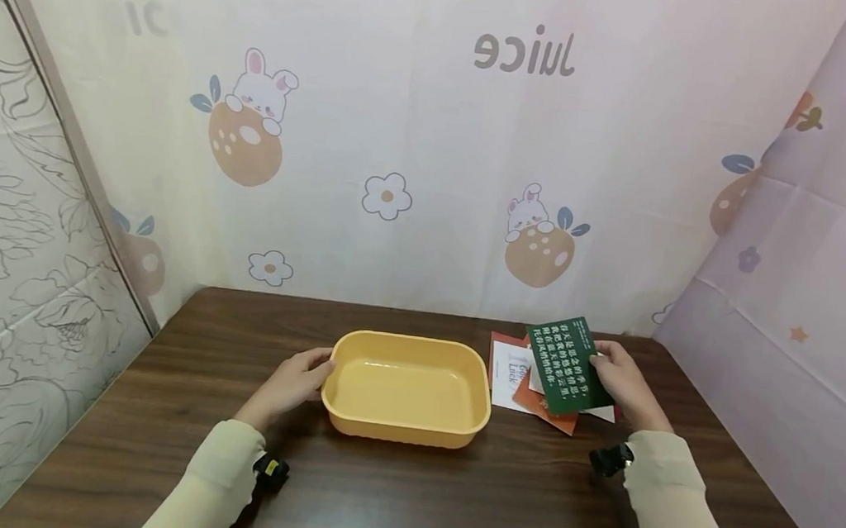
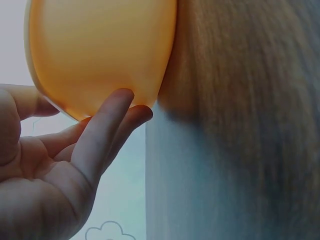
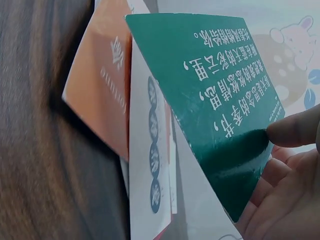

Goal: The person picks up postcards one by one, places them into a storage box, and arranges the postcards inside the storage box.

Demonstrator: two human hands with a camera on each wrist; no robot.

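Two sleeves (image 1: 207, 472) lay nearest as your left hand (image 1: 288, 386), fingers half-open, gripped one yellow tray (image 1: 405, 395) near the far edge of the surface (image 1: 404, 503), while your right hand (image 1: 626, 381), nearly closed, pinched one green card (image 1: 566, 368), best lifted cleanly off at least three other cards (image 1: 509, 377) by the far right corner.

The person's left forearm (image 1: 200, 487) and right forearm (image 1: 682, 521), both in pale sleeves, reach forward and slant inward, with the hands well apart. The left hand (image 1: 288, 384) pinches, thumb opposite long, nearly straight fingers (image 2: 102, 135). The right hand (image 1: 625, 385) also pinches, its thumb (image 3: 295, 129) pressing opposite bent fingers.
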